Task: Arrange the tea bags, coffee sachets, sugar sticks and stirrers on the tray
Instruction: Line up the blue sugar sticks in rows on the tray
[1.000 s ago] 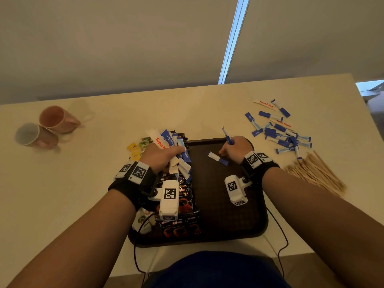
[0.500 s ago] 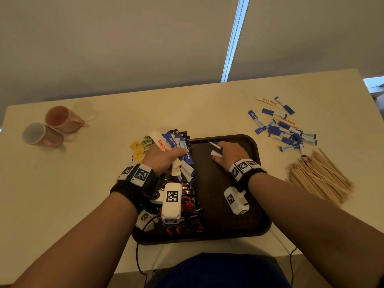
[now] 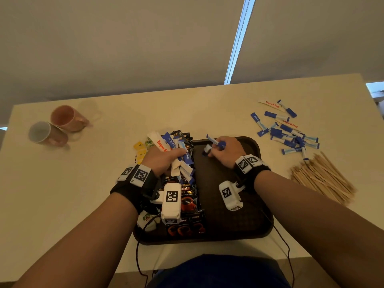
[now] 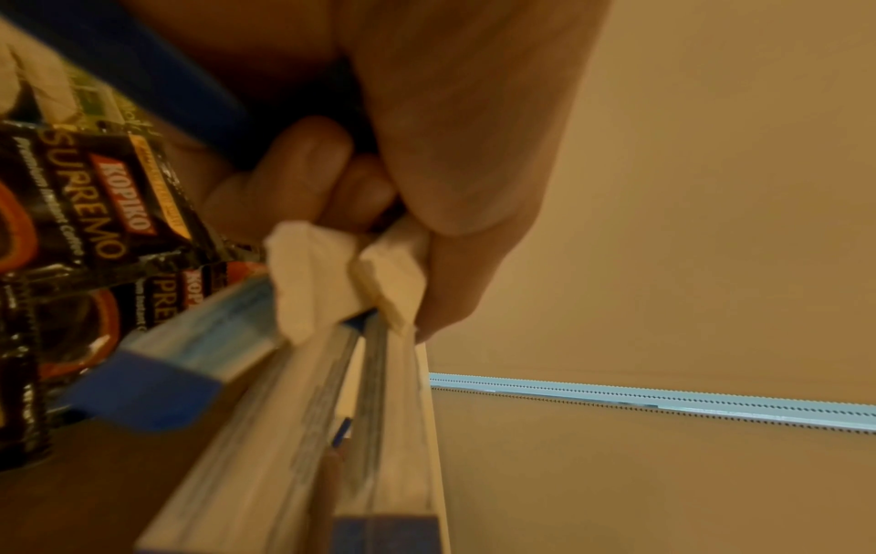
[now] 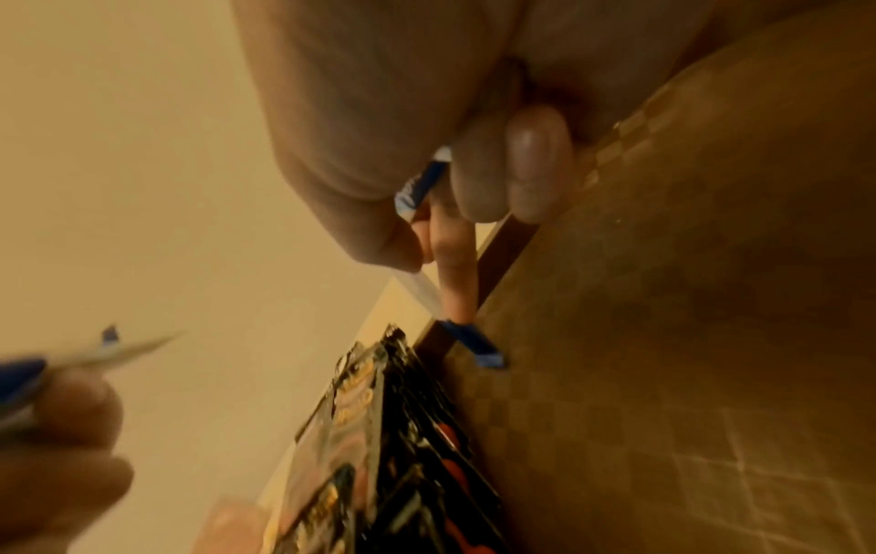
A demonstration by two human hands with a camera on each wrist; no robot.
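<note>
Left hand [image 3: 164, 161] clutches a bundle of sugar sticks [image 3: 176, 154] over the tray's [image 3: 245, 229] far left; right hand [image 3: 225, 150] pinches one stick [image 3: 213, 140] near its far edge. Tray's right half lies bare.

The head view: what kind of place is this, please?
Probably an office pantry or a hotel refreshment corner. A serving tray holds instant coffee sachets, sugar sticks and wooden stirrers lie on the pale table, and two mugs wait nearby.
</note>
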